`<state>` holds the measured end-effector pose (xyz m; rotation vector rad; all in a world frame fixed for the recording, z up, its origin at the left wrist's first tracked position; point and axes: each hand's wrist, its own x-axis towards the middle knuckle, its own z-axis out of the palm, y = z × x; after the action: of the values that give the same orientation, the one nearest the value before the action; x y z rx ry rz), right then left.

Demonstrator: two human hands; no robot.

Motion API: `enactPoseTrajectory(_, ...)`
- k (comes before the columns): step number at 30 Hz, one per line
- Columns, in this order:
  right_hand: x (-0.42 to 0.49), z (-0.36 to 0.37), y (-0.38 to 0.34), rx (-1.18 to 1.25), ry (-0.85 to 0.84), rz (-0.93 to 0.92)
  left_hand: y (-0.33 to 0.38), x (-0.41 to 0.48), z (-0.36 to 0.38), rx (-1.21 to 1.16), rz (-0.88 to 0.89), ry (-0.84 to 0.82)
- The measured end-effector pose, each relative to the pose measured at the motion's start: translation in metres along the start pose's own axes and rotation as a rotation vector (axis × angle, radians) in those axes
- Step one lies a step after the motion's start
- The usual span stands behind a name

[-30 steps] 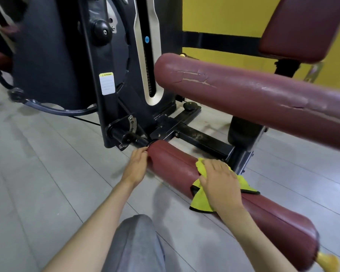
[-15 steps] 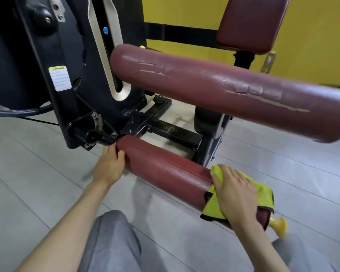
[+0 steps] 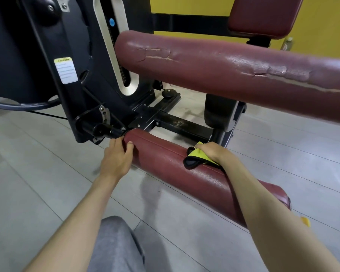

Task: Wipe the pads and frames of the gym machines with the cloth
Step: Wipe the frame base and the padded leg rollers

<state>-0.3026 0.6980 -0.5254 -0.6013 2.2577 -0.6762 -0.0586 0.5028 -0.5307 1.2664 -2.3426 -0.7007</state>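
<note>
The lower dark-red roller pad [image 3: 171, 171] lies low over the floor, running from the black machine frame [image 3: 82, 65] toward the lower right. My left hand [image 3: 117, 160] grips its left end, thumb on top and fingers round the end face. My right hand [image 3: 212, 152] reaches over the top of the pad near its middle. It holds the yellow cloth [image 3: 197, 157] against the pad, and its fingers curl out of sight over the far side. A black-edged corner of the cloth sticks out to the left of the hand.
A longer cracked red roller pad [image 3: 234, 75] hangs above, crossing the view. A red seat pad [image 3: 263, 14] stands at the top right before a yellow wall. The black base bar [image 3: 177, 124] lies behind the lower pad. My grey-trousered knee [image 3: 114, 244] is at the bottom.
My right hand has slid the cloth back from the pad's right end toward its middle and over to the far side. My left hand has kept its hold on the left end.
</note>
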Motion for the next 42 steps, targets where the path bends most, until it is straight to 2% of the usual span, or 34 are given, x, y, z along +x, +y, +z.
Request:
enactPoseTrajectory(3,0.001,0.006,0.005,-0.08,0.105,-0.029,-0.002,0.0,-0.006,-0.06,-0.029,-0.065)
enactPoseTrajectory(6,-0.014,0.01,0.004,-0.171,0.255,-0.09,0.003,-0.002,-0.018,0.031,0.0,-0.08)
enactPoseTrajectory(10,-0.042,0.022,-0.002,-0.281,0.45,-0.177,0.029,-0.013,-0.029,0.167,0.278,0.067)
enactPoseTrajectory(13,-0.063,0.043,0.0,-0.388,0.644,-0.297,0.053,-0.021,-0.023,0.174,0.432,0.055)
enactPoseTrajectory(17,-0.094,0.085,0.012,-0.436,0.881,-0.466,0.072,-0.036,-0.004,0.12,0.527,0.021)
enactPoseTrajectory(21,-0.108,0.111,0.024,-0.527,0.859,-0.484,0.067,-0.045,0.013,0.148,0.53,-0.035)
enactPoseTrajectory(26,-0.099,0.095,0.013,-0.545,0.89,-0.464,0.057,-0.047,0.022,0.203,0.502,-0.091)
enactPoseTrajectory(30,-0.076,0.087,-0.015,-0.451,0.815,-0.365,0.065,-0.048,0.026,0.239,0.489,-0.06)
enactPoseTrajectory(33,-0.073,0.08,-0.015,-0.442,0.788,-0.358,0.069,-0.052,0.031,0.281,0.461,-0.001)
enactPoseTrajectory(37,-0.089,0.058,0.02,-0.435,0.799,-0.377,0.07,-0.055,0.037,0.292,0.433,0.069)
enactPoseTrajectory(42,-0.129,0.01,0.091,-0.464,0.795,-0.183,0.066,-0.061,0.042,0.315,0.406,0.093)
